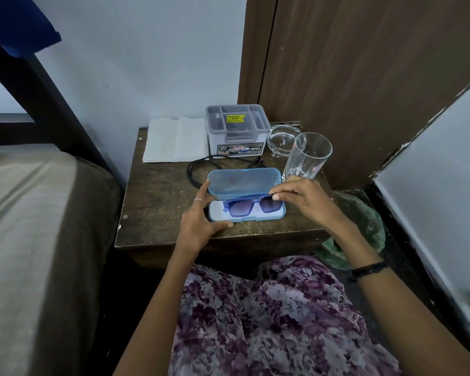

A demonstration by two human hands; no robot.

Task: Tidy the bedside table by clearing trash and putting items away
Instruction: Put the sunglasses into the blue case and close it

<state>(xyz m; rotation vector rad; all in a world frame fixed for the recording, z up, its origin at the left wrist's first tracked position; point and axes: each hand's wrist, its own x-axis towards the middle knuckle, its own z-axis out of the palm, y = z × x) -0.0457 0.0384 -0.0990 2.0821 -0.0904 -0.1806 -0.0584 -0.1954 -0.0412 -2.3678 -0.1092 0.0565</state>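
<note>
Dark and scuffed, the wooden tabletop (158,202) stood in a corner between a bed (38,226) on the left and a brown wardrobe door (364,77) behind, with a pale wall at the back. Near its front edge lay an open blue glasses case (242,183), its lid raised toward the back and its white-lined base toward the person. A pair of blue sunglasses (251,204) sat partly in that base, lenses facing the person. The left hand (201,218) was spread around the case's left end, forefinger touching the lid's corner and thumb lying along the front of the base. The right hand (301,199) pinched the top right of the sunglasses frame between thumb and fingertips. Behind the case a black cord (194,169) looped on the wood. Farther back sat folded white paper napkins (174,139), a grey plastic organiser box (236,128) with a yellow price sticker, a glass ashtray (281,139) and a clear drinking glass (307,158). A green plastic bag (364,221) lay on the floor just beside the tabletop's right side.
</note>
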